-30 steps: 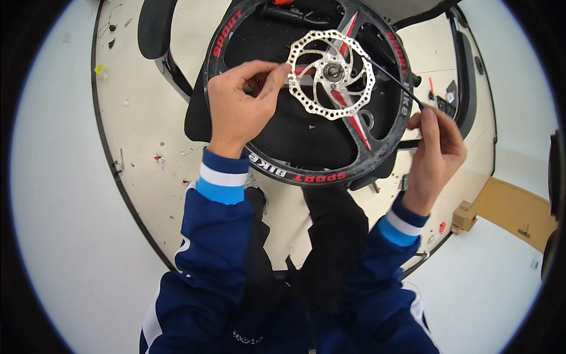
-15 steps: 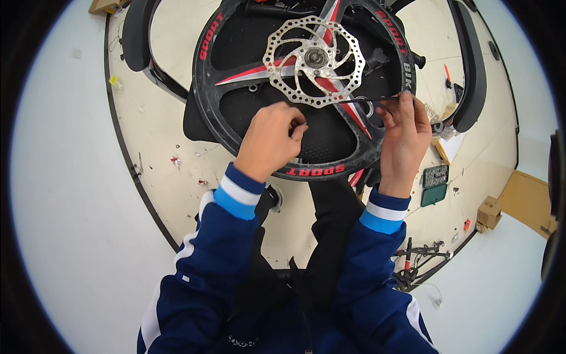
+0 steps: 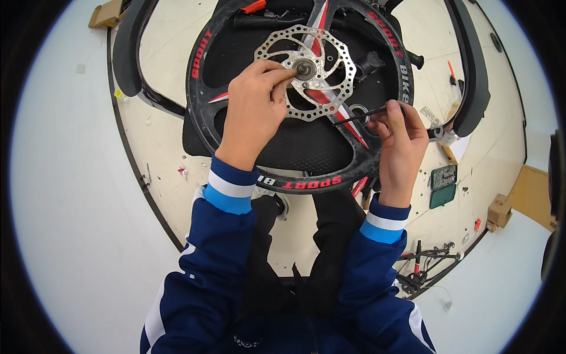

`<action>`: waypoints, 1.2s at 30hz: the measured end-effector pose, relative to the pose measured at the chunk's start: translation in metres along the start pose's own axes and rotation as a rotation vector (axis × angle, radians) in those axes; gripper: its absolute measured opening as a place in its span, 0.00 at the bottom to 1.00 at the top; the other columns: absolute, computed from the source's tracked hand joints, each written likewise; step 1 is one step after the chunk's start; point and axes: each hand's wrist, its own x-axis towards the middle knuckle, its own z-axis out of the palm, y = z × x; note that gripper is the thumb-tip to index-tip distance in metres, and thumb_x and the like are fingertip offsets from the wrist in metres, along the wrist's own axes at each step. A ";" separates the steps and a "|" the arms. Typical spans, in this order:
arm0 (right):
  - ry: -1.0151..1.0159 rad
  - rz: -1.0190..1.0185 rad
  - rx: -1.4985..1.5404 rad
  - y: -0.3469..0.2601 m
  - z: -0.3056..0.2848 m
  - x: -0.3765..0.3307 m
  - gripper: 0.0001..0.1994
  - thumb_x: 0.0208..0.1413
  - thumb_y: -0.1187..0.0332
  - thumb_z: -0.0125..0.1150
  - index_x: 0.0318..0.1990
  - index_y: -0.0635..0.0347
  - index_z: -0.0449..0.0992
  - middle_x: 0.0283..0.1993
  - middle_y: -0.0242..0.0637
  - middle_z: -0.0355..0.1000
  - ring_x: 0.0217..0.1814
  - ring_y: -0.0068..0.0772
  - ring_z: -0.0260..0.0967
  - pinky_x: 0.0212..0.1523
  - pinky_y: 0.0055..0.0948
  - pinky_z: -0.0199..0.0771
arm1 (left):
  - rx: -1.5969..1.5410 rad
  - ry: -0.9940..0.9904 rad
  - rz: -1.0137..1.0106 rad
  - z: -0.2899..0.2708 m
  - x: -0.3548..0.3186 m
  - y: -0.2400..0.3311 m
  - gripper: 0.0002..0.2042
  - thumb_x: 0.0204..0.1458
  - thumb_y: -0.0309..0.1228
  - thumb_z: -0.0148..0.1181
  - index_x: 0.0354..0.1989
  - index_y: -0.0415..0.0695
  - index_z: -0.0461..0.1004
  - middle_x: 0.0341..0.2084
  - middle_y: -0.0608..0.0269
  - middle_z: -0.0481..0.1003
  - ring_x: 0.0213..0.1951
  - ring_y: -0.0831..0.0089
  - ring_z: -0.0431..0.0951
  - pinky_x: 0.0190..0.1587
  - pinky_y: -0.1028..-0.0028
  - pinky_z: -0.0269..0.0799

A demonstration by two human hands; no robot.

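A black wheel (image 3: 321, 184) with red and silver spokes lies flat in front of me on a dark seat. Bolted area at its hub carries a silver disc brake rotor (image 3: 326, 110), perforated round its rim. My left hand (image 3: 252, 112) reaches over the rotor's left side. Its thumb and forefinger are pinched together beside the hub, and whatever they may hold is too small to make out. In my right hand (image 3: 401, 144), thumb and fingers grip a thin black hex key (image 3: 359, 117). The key's free end points left, over a spoke below the rotor.
Curved black armrests (image 3: 469, 71) flank the wheel. An orange-red item (image 3: 253, 6) lies beyond the rotor. On the floor at right are an open green case (image 3: 443, 196), a cardboard box (image 3: 499, 210) and a black bike frame (image 3: 425, 262). Small scraps lie at left.
My left hand has moved up from below the rotor to beside its hub. My right hand has lowered slightly, tilting the hex key's free end down and away from the rotor's edge.
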 end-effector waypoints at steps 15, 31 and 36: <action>-0.228 -0.375 -0.123 -0.035 0.087 0.030 0.09 0.56 0.74 0.68 0.39 0.73 0.78 0.34 0.40 0.80 0.35 0.25 0.78 0.39 0.21 0.77 | -0.204 0.091 -0.354 0.003 -0.003 0.012 0.17 0.45 0.18 0.67 0.46 0.40 0.82 0.31 0.55 0.83 0.29 0.78 0.81 0.36 0.78 0.76; -0.301 -0.460 -0.324 -0.009 0.099 0.035 0.08 0.54 0.76 0.69 0.40 0.71 0.80 0.35 0.38 0.81 0.38 0.24 0.79 0.41 0.19 0.76 | -0.234 0.080 -0.317 0.001 -0.001 0.005 0.15 0.43 0.20 0.67 0.42 0.39 0.83 0.29 0.57 0.83 0.25 0.76 0.80 0.34 0.78 0.76; -0.331 -0.474 -0.334 -0.008 0.098 0.034 0.08 0.54 0.77 0.69 0.41 0.71 0.80 0.36 0.40 0.81 0.40 0.25 0.79 0.43 0.21 0.77 | -0.257 0.069 -0.320 0.000 -0.001 0.003 0.14 0.43 0.20 0.67 0.42 0.40 0.83 0.29 0.58 0.83 0.25 0.76 0.80 0.32 0.78 0.75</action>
